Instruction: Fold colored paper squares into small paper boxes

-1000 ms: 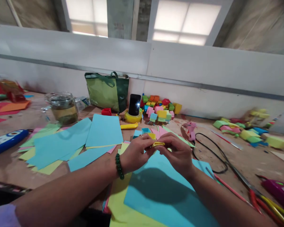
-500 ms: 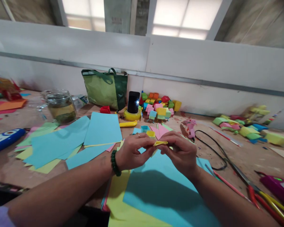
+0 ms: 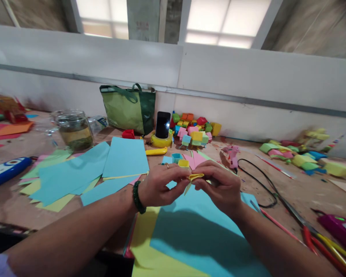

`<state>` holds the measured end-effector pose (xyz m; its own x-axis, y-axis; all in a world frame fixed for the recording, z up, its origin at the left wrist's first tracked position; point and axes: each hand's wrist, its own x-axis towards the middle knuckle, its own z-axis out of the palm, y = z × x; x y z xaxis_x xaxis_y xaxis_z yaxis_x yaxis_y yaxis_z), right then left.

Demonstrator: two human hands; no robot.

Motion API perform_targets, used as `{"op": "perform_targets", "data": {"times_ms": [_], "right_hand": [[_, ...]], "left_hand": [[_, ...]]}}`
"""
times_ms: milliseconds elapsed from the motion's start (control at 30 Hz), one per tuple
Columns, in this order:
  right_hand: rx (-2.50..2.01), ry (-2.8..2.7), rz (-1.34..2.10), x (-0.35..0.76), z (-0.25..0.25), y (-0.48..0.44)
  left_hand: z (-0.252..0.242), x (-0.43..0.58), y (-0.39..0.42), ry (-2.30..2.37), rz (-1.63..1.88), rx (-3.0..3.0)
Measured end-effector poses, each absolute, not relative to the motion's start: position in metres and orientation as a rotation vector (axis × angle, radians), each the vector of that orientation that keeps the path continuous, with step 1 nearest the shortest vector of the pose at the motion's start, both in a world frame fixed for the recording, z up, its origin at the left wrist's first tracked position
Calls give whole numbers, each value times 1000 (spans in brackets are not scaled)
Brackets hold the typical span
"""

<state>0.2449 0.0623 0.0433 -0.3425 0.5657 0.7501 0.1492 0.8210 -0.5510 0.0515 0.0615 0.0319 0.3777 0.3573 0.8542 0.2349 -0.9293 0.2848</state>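
A small folded piece of yellow paper (image 3: 196, 176) is pinched between both hands, above a large blue sheet (image 3: 196, 231). My left hand (image 3: 163, 184) grips its left end between thumb and fingers. On the other end, my right hand (image 3: 219, 182) is closed with its thumb below and fingers over the top. Part of the folded paper is hidden behind the fingertips. Just beyond the hands stand a small yellow paper box (image 3: 183, 163) and a small blue paper box (image 3: 177, 157).
Loose blue sheets (image 3: 127, 157) lie at left, near a glass jar (image 3: 75, 130). Behind are a green bag (image 3: 128, 107), a phone (image 3: 163, 125) and a pile of paper cubes (image 3: 194, 132). At right lie a pink glue gun (image 3: 233, 156) and scissors (image 3: 310, 232).
The folded yellow paper has tilted and its layers show more open, with a pointed flap now hanging below. Both hands keep their hold in almost the same place.
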Motion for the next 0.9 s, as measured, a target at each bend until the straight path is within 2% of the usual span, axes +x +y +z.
{"op": "perform_targets", "data": {"times_ms": [500,900], "right_hand": [[-542,-1812,757,242,44,60],[-592,-1817,694,242,46,60]], "left_hand": [[31,55,55,577,1628,2460],[34,57,54,482,1648,2389]]}}
